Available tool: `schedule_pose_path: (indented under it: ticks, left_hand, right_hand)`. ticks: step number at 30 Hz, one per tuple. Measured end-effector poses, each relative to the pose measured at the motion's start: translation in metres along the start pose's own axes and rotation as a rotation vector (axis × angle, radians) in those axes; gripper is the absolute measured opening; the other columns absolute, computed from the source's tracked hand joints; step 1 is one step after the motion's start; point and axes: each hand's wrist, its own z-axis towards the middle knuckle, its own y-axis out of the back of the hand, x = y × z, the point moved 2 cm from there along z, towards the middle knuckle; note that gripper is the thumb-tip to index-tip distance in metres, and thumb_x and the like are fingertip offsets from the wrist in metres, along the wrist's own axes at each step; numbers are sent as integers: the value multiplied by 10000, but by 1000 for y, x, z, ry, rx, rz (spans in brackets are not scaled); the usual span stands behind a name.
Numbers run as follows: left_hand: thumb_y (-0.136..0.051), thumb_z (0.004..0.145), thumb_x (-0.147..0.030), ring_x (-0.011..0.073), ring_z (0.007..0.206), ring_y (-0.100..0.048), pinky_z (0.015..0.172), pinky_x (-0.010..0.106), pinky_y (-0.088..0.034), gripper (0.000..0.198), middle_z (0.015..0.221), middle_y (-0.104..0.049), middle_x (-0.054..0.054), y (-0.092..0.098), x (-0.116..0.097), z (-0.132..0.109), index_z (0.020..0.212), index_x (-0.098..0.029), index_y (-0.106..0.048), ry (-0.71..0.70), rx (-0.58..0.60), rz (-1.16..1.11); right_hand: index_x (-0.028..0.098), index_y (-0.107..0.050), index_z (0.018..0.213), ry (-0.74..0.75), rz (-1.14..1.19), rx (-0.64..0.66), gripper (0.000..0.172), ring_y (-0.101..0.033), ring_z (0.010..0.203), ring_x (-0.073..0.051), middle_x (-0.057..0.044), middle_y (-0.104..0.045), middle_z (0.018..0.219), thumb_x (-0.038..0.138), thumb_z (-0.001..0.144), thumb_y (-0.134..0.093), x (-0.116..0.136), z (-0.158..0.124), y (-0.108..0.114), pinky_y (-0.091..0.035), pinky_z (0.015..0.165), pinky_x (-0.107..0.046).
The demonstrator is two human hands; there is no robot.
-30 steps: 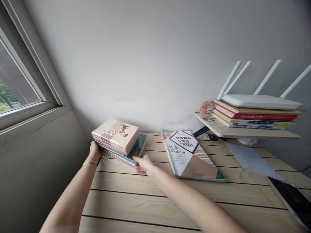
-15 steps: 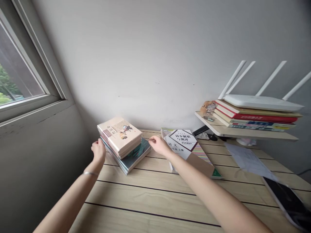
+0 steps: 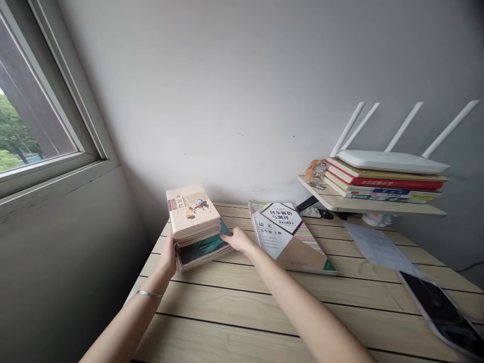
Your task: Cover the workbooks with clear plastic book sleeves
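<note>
A stack of books stands at the left of the table, cream-coloured books (image 3: 192, 214) with an illustrated cover on top of dark teal books (image 3: 204, 247). The lower books fan out a little to the right. My left hand (image 3: 169, 256) presses along the stack's left side, its fingers partly hidden by the books. At the right edge, my right hand (image 3: 237, 239) grips the teal books, thumb above and the other fingers mostly hidden. Right of it lies a white and brown workbook (image 3: 289, 237) on other books.
A wall shelf (image 3: 363, 203) on the right holds a pile of books (image 3: 393, 182) with a white router (image 3: 393, 160) on top. Below it, a sheet of paper (image 3: 380, 247) and a dark-screened device (image 3: 438, 307) lie on the slatted table (image 3: 219, 312). A window (image 3: 34, 116) is at left.
Both hands have closed in on the stack and now touch it at its sides. The stack has turned slightly, and its books sit more squarely over each other. The view has shifted a little.
</note>
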Motion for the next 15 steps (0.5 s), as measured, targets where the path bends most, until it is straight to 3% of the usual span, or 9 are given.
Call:
schedule_pose_path:
  ticks: [4,8,12,15]
  left_hand:
    - [-373,884,-561,293,1111,-582,949,403,-471,535,1038,-707,103,-2,2,5,1138,-177,-647,50,174,-34]
    - [-392,848,-611,305,1161,-550,1000,434,-428,589,1093,-688,130,-18,10,7,1157,-176,-642,95,334,-10]
    - [-393,834,-634,303,1193,-528,1034,439,-394,625,1151,-666,127,-43,19,9,1188,-173,-623,118,418,14]
    - [-399,833,-634,293,1202,-523,1040,435,-391,609,1159,-664,113,-61,22,12,1178,-187,-626,123,450,-6]
  right_hand:
    - [150,-654,832,-25,-56,-68,247,-651,862,-270,-132,-702,875,378,807,-561,-15,-41,-7,-424,679,-290]
    - [155,-638,888,-23,-75,-159,237,-658,876,-246,-132,-703,930,342,849,-498,-27,-70,-1,-450,702,-277]
    - [127,-602,1033,4,-66,-249,262,-651,943,-243,-152,-688,1002,276,860,-473,-36,-79,8,-471,794,-286]
    - [64,-509,1218,5,-122,-321,429,-607,1072,-269,-215,-613,1170,295,857,-496,-45,-79,9,-458,890,-308]
